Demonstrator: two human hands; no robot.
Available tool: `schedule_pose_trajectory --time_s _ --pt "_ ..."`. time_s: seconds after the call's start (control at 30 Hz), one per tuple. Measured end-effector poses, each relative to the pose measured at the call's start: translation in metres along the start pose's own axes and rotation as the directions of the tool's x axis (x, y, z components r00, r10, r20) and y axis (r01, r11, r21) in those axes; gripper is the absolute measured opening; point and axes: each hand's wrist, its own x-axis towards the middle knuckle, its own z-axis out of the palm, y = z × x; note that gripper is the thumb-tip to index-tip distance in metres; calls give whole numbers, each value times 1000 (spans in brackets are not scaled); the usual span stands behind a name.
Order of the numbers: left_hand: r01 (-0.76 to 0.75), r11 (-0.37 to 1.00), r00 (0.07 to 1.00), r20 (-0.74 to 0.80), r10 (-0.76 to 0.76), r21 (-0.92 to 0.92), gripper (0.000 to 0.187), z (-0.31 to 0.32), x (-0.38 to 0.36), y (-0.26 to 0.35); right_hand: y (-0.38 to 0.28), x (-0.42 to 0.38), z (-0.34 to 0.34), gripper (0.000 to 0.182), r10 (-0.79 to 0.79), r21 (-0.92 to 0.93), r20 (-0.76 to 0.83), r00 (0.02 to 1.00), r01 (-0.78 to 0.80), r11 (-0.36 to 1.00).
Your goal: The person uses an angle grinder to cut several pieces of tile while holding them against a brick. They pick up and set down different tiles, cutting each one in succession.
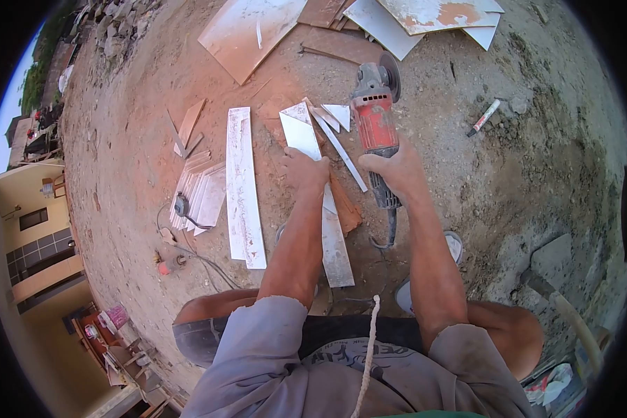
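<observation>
My right hand [399,171] is wrapped around the body of a red and black angle grinder [375,118]. Its disc [390,75] points away from me at the top, and the cord trails from the lower end. My left hand [305,167] grips a long white tile strip [298,132], with the fingers over its left edge. Beneath that strip lies a reddish-brown block [345,205], partly hidden. Small white tile offcuts [338,116] and a thin sliver [341,155] lie between the strip and the grinder.
Left of my arm lie long white strips [240,188] and a fanned stack of cut tiles [200,188] with a cord and plug. Larger tiles [254,35] lie ahead. A marker [483,117] rests on the dirt at right, and a wooden-handled tool [571,320] is near my right knee.
</observation>
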Motion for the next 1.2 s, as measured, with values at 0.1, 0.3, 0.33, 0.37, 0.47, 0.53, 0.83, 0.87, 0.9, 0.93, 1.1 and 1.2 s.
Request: schedule_pose_trajectory --time_s 0.1,0.3,0.33,0.37,0.47,0.53,0.83,0.87,0.9,0.93,1.1,1.2 --pt "-6 1000 1000 -18 6 -1 108 5 2 -3 0 -2 1 64 -50 -14 -28 998 49 999" --pt "-14 1000 1000 -16 14 -3 106 4 1 -2 5 1 2 56 -88 -36 -54 995 86 996" --pt "-16 1000 1000 -18 16 -1 106 4 0 -1 5 1 2 55 -97 -29 -57 994 95 995" --pt "-23 1000 1000 -19 23 -10 106 3 0 -1 3 1 1 55 -96 -26 -59 994 94 995" --pt "-43 999 999 -29 42 -7 105 7 3 -4 -6 0 -5 68 -20 -22 30 999 21 1000" --pt "-54 999 998 -37 54 7 105 6 3 -4 -7 0 -5 68 -11 -10 44 999 11 1000" --pt "-69 996 991 -111 76 64 111 15 7 -5 2 8 11 78 -81 -121 15 997 83 989" --pt "-70 996 992 -103 76 61 111 15 7 -5 2 9 12 78 -77 -117 14 997 78 990" --pt "-70 996 993 -95 75 58 112 14 5 -5 1 10 14 78 -61 -139 28 998 64 988" --pt "-68 996 993 -93 73 63 112 13 5 -4 1 11 15 78 -44 -161 43 998 50 986" --pt "-58 998 998 -8 59 31 108 0 -2 3 1 16 19 76 -22 -181 63 998 33 983" --pt "-44 998 999 -20 45 42 108 -1 -4 4 -5 23 19 75 -40 -211 93 995 59 976"
